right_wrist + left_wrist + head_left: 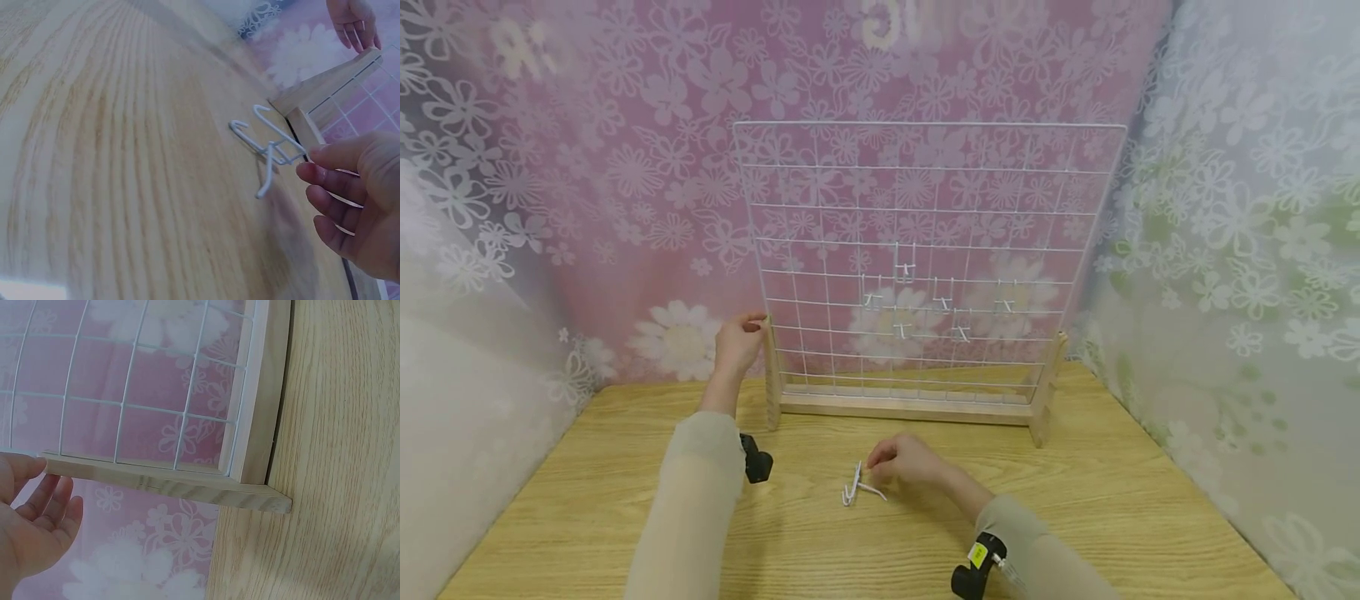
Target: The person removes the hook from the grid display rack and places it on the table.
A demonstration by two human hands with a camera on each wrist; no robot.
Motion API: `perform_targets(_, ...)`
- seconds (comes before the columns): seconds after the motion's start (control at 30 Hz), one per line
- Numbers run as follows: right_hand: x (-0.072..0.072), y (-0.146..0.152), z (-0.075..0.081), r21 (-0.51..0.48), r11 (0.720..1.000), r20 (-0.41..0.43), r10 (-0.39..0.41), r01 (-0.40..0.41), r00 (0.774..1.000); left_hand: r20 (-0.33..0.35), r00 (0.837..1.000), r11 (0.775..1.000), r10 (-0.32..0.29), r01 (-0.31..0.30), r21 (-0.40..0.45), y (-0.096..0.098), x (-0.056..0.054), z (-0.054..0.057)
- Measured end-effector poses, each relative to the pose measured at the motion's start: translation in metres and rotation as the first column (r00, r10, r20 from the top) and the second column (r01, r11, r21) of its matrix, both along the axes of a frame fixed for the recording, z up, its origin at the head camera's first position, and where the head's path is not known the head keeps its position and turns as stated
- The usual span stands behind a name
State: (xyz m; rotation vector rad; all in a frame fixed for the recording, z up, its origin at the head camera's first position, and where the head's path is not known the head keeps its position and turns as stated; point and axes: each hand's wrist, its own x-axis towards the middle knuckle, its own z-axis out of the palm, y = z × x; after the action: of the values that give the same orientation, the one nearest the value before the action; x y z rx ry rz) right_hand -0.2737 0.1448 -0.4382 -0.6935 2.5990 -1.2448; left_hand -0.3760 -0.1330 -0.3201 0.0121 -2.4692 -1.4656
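Observation:
Small and white, a double-pronged wire hook (856, 484) lies on the wooden table, its single arm (269, 175) slanting down toward the surface. Beside it is my right hand (907, 460), with thumb (340, 154) and index finger right at the hook's near end and the other fingers loosely bent. My left hand (737, 343) is up at the left side of a white wire grid (831, 217). It pinches the top end of the wooden stand's left post (156, 482) between thumb and fingers.
Several white hooks, one being this upper hook (906, 271), hang on the middle of the grid. A wooden base bar (910, 410) and right post (1047, 392) carry the grid. Flowered cloth (647, 208) hangs behind and at both sides of the table (805, 550).

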Motion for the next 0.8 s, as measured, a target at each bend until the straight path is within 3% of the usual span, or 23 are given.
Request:
perform_targets(0.1, -0.001, 0.004, 0.006, 0.013, 1.0, -0.047, 0.007, -0.006, 0.999, 0.001, 1.0, 1.0, -0.009, 0.009, 0.0, 0.0, -0.001, -0.001)
perform_targets(0.33, -0.001, 0.012, 0.019, -0.036, 0.999, 0.013, 0.003, -0.002, 1.0, 0.005, 1.0, 1.0, -0.012, 0.012, -0.004, -0.001, -0.001, -0.002)
perform_targets(0.8, -0.001, 0.029, 0.043, -0.064, 0.998, -0.01, -0.021, 0.02, 1.0, 0.0, 1.0, 1.0, -0.026, 0.026, -0.009, -0.001, -0.001, -0.002)
